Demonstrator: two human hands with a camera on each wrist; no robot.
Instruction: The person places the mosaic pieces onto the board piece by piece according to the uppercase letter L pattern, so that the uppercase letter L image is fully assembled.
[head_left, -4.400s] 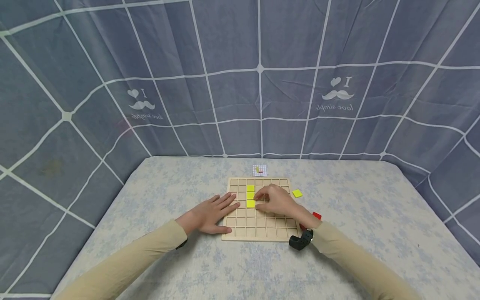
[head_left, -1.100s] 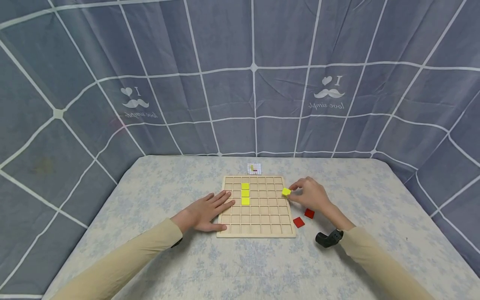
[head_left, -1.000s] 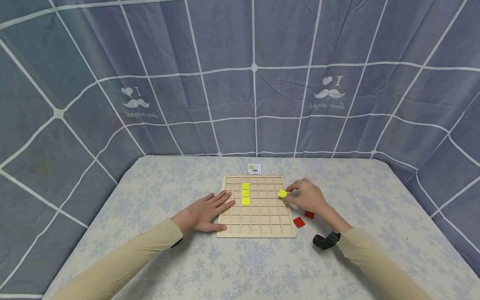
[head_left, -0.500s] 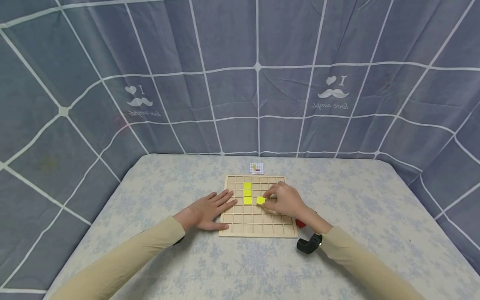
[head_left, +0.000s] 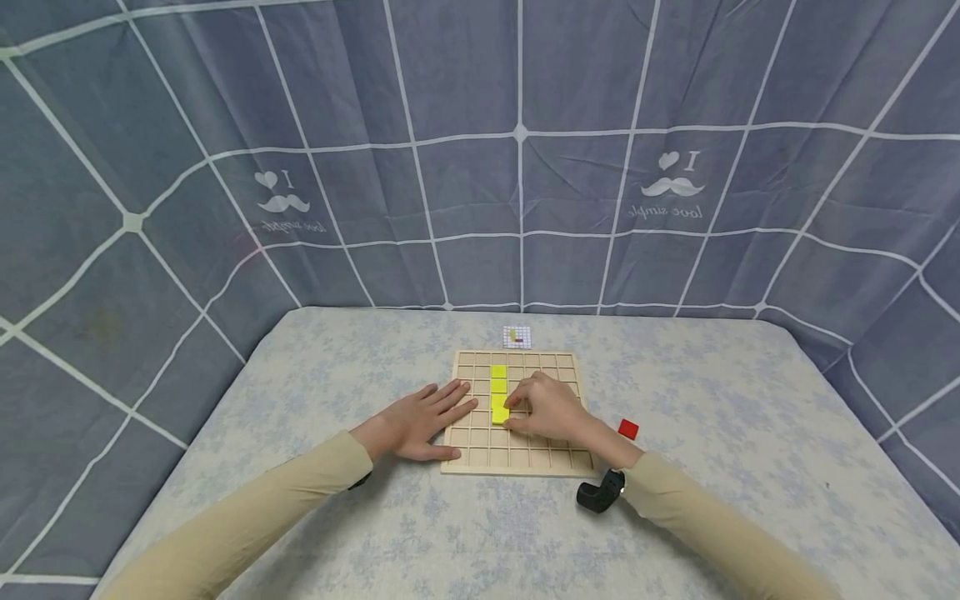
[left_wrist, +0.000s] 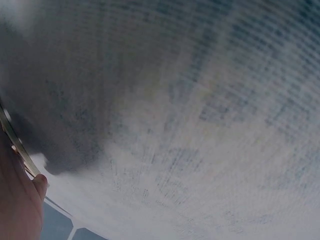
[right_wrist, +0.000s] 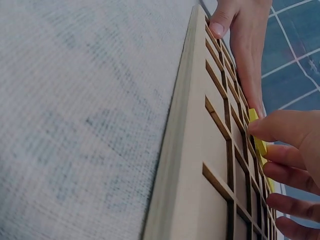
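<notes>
A wooden grid board (head_left: pixel 517 459) lies on the table with a column of yellow square tiles (head_left: pixel 498 379) in its cells. My right hand (head_left: pixel 551 408) pinches one more yellow tile (head_left: pixel 499 416) at the near end of that column; in the right wrist view this tile (right_wrist: pixel 253 117) is between thumb and fingers. Whether it sits fully in its cell I cannot tell. My left hand (head_left: pixel 420 423) rests flat with spread fingers on the board's left edge; only part of this hand (left_wrist: pixel 22 200) shows in the left wrist view.
A red tile (head_left: pixel 628 429) lies on the cloth right of the board, beside my right forearm. Behind the board is a small card (head_left: pixel 517 337) printed with a coloured grid. A blue-grey curtain (head_left: pixel 465 192) with white lines surrounds the table (head_left: pixel 360 342).
My right hand picked up the yellow tile from the cloth right of the board and carried it left to the column's near end. The left hand stays in place.
</notes>
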